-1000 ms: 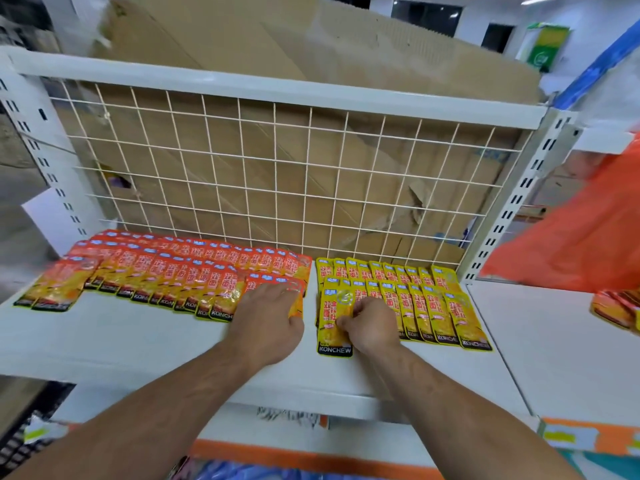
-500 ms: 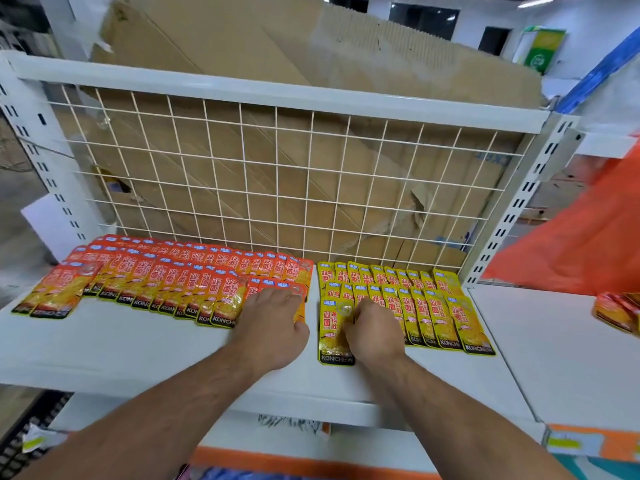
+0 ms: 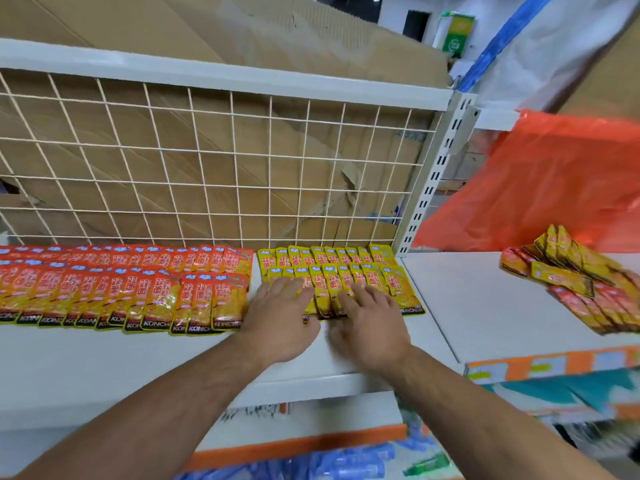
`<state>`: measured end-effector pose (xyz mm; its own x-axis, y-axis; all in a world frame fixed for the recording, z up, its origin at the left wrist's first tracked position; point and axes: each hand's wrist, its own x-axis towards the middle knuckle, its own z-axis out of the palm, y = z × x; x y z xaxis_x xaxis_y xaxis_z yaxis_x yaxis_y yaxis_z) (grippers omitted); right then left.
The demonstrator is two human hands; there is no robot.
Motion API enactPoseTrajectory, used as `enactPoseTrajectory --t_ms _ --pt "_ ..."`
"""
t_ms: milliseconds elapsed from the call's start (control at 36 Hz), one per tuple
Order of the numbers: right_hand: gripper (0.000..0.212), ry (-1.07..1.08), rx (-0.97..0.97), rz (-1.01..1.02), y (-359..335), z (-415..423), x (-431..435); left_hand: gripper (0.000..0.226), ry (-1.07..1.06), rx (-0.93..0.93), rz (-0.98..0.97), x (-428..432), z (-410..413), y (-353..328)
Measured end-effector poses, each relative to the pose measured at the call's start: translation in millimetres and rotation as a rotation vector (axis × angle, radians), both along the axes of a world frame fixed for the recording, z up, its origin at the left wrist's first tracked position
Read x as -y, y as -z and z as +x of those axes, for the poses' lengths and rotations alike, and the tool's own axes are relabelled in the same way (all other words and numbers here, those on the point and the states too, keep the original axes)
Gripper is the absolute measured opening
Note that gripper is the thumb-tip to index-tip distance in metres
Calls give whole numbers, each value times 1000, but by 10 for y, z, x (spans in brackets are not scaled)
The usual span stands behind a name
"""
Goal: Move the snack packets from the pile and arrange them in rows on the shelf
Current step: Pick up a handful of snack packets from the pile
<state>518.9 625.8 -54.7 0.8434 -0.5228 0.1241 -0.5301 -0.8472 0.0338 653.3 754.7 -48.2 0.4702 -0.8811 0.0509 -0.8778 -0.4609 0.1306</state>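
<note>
Snack packets in yellow foil (image 3: 346, 268) lie in two overlapping rows at the back right corner of the white metal shelf (image 3: 104, 368), against its white wire-grid back panel (image 3: 235, 181). Left hand (image 3: 280, 320) and right hand (image 3: 372, 327) rest flat on the front row, fingers extended and spread, grasping nothing. Orange-red foil packets (image 3: 121, 285) fill two rows along the shelf's back left. Loose pile of yellow and red packets (image 3: 575, 282) lies on the adjoining white shelf (image 3: 467, 306), before an orange plastic bag (image 3: 554, 185). Brown cardboard (image 3: 277, 36) stands behind the grid.
</note>
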Motion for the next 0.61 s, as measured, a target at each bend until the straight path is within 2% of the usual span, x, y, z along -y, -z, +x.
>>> enactPoseTrajectory --t_ms 111,250,361,611 --pt "65 91 -59 56 -5 -395 155 78 78 -16 42 307 -276 18" --pt "78 165 -11 96 -105 -918 368 90 173 21 58 672 -701 -2" --pt "75 210 -45 127 -181 -1367 608 71 209 -2 58 994 -1082 -41" --pt "76 243 -83 181 -230 -2528 1276 86 286 21 64 1698 -2182 -136"
